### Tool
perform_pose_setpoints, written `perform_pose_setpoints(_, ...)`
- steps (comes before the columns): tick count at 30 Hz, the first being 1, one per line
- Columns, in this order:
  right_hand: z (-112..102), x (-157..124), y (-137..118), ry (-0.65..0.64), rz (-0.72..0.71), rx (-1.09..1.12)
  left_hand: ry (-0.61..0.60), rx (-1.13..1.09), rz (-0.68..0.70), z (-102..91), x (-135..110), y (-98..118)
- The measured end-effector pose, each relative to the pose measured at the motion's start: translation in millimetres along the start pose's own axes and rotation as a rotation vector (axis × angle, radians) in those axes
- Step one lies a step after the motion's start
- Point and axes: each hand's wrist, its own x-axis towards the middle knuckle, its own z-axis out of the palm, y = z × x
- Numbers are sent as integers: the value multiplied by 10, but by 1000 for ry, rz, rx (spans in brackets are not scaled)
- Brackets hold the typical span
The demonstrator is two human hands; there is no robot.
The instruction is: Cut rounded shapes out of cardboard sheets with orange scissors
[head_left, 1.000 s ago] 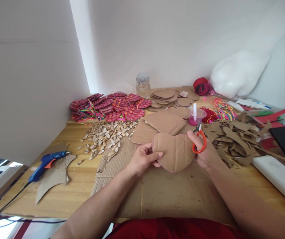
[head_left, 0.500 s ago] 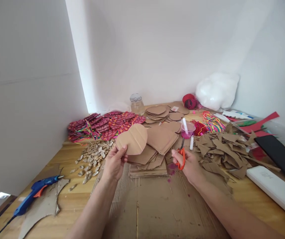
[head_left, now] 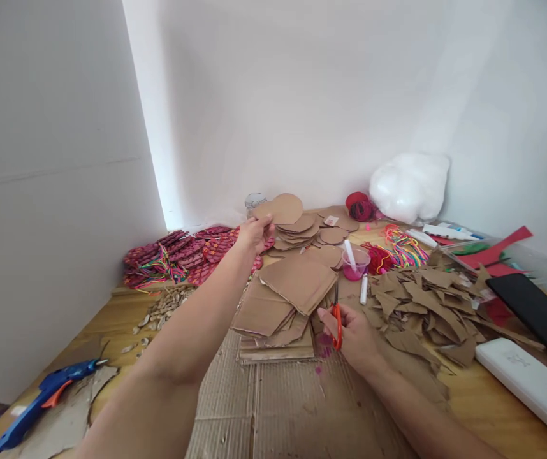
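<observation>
My left hand (head_left: 255, 233) reaches far forward and pinches the edge of a heart-shaped cardboard piece (head_left: 284, 209). That piece hangs just above a pile of cut cardboard shapes (head_left: 297, 234) near the back wall. In my right hand (head_left: 354, 331) are orange-handled scissors (head_left: 337, 325), their blades pointing forward and looking closed. Left of the scissors lies a stack of cardboard sheets (head_left: 297, 280) on a large corrugated board (head_left: 297, 408). A plastic cup with pink liquid (head_left: 356, 262) and a white stick in it stands beyond the scissors.
Cardboard scraps (head_left: 431, 299) heap up on the right, beside a black phone (head_left: 536, 312) and a white case (head_left: 532, 376). At left are a blue glue gun (head_left: 44, 401), peanut shells (head_left: 163, 309) and patterned pink fabric pieces (head_left: 178, 252). White stuffing (head_left: 410, 188) sits at the back.
My left hand has carried the cardboard heart forward and right, over the pile at the back. My right hand, still holding the scissors, has shifted slightly down in view, as the camera view tilted.
</observation>
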Motion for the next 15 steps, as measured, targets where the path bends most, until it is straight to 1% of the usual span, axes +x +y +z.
perform_pose_setpoints(2, -8, 6, 14, -15, 3, 1, -26, 144, 1, 133, 150, -61)
perform_pose_setpoints(3, -13, 10, 21, -21, 4, 1, -34, 223, -2, 165, 196, -111)
perform_pose_setpoints(5, -21, 18, 39, -26, 4, 3, -41, 392, -8, 153, 225, -231)
perform_pose_setpoints(7, -23, 27, 59, -29, 0, 6, -66, 570, -1, 53, 187, -339)
perform_pose_setpoints(9, -20, 33, 77, -25, -7, 8, -128, 749, 12, -95, 104, -402)
perform_pose_setpoints(12, -15, 36, 82, 0, -32, 6, -244, 994, 40, -303, -51, -419)
perform_pose_setpoints(15, -17, 36, 63, 29, -65, 1, -327, 1182, 60, -422, -199, -428)
